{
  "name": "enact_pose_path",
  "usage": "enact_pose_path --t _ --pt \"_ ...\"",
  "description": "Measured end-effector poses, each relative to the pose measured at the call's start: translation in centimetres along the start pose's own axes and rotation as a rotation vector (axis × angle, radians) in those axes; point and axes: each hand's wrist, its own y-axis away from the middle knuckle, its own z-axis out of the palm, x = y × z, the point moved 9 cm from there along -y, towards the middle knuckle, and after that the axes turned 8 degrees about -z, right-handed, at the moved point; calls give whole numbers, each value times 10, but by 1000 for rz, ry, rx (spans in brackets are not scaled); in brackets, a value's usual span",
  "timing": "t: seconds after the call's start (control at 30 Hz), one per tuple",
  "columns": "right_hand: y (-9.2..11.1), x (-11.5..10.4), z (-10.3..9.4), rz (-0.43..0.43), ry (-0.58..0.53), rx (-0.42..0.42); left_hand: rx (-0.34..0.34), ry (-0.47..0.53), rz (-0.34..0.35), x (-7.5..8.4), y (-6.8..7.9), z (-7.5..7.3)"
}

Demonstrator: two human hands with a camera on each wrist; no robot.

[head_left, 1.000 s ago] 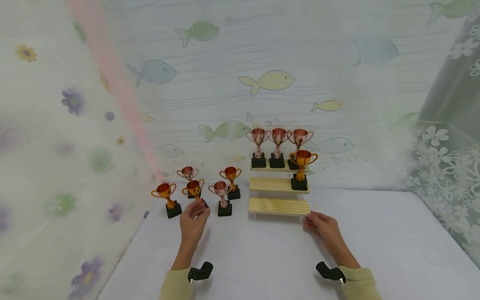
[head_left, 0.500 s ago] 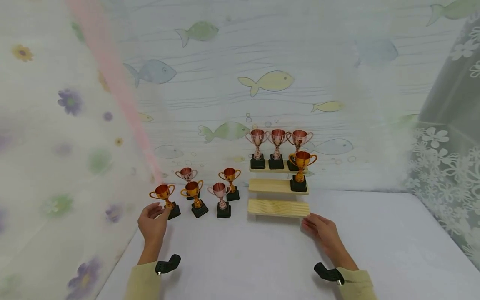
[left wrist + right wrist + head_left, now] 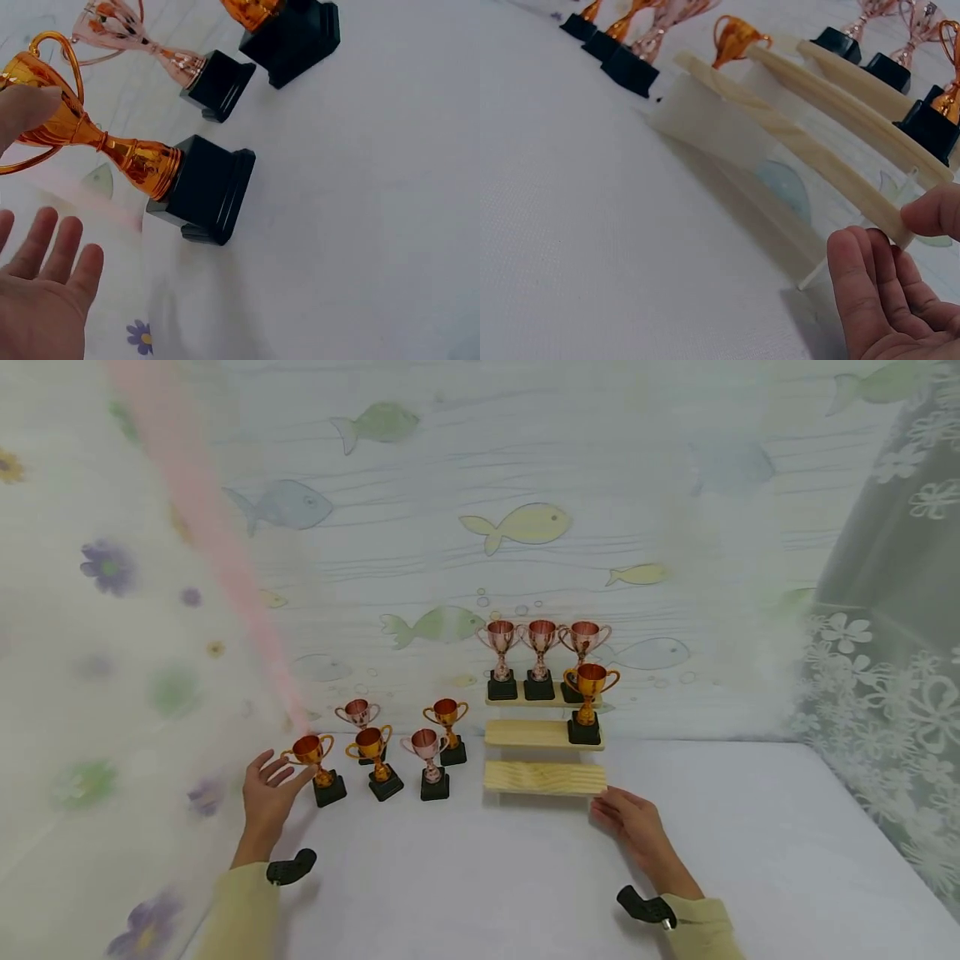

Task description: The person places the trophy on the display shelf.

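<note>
My left hand (image 3: 268, 797) is at the leftmost gold trophy cup (image 3: 324, 777), fingers spread and straight on its outer side. In the left wrist view the thumb (image 3: 30, 109) overlaps the bowl of this gold cup (image 3: 142, 161), whose black base stands on the table. My right hand (image 3: 633, 827) pinches the right end of the lowest board of a three-tier wooden display stand (image 3: 545, 778). The right wrist view shows the thumb on the end of that board (image 3: 802, 142) and the fingers curled beneath it.
Beside the left cup stand another gold trophy (image 3: 380, 768), pink trophies (image 3: 431, 768) and a gold one (image 3: 450, 735) behind. Three pink trophies (image 3: 540, 660) line the top tier; a gold trophy (image 3: 588, 706) stands at the middle tier's right end. Curtains surround the white table (image 3: 465, 877).
My left hand has moved left from the second gold trophy to the leftmost one, and its fingers have spread. The right hand stays at the stand. The head view has shifted slightly.
</note>
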Motion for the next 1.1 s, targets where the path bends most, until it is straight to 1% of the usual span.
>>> enact_pose_path --t 0.1,0.23,0.4,0.57,0.77,1.0,1.1 --pt "0 2 2 6 -6 2 -4 -16 46 6 -1 -3" --pt "1 2 4 9 -8 4 -18 -22 84 11 -2 -2" --pt "1 1 4 9 -17 5 -21 -48 82 10 -6 1" --pt "0 1 3 6 -25 7 -14 -34 99 11 -8 3" --pt "0 0 2 5 -28 12 -26 -76 104 13 -7 8" --pt "0 -1 1 -4 -25 16 -32 -78 102 14 -6 14" --pt "0 -1 1 -4 -29 22 -14 -73 109 17 -6 13"
